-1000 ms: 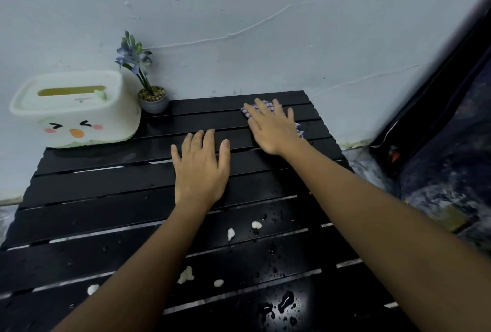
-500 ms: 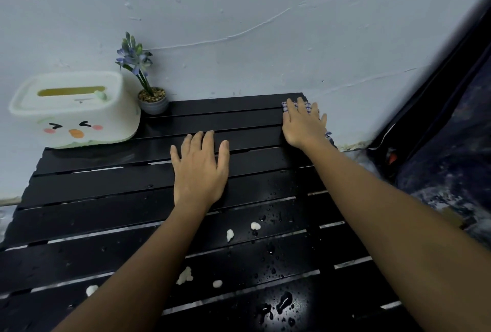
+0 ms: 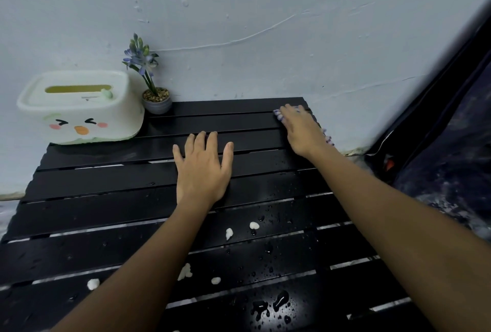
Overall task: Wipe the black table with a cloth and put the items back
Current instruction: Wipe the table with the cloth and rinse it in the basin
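Note:
The black slatted table (image 3: 106,188) fills the lower view. My right hand (image 3: 301,129) lies flat on a blue-and-white checked cloth (image 3: 329,141) at the table's far right corner; only the cloth's edges show around the fingers and wrist. My left hand (image 3: 203,169) rests flat with spread fingers on the middle slats. A white tissue box with a duck face (image 3: 79,108) and a small potted blue flower (image 3: 155,98) stand at the far left against the wall.
Several white crumbs (image 3: 229,233) and water drops (image 3: 276,302) lie on the near slats. A pale wall runs behind the table. Dark fabric and a black frame (image 3: 451,129) are off the right edge.
My right hand has slid the cloth rightward along the far slats to the far right corner. My left hand has stayed in place.

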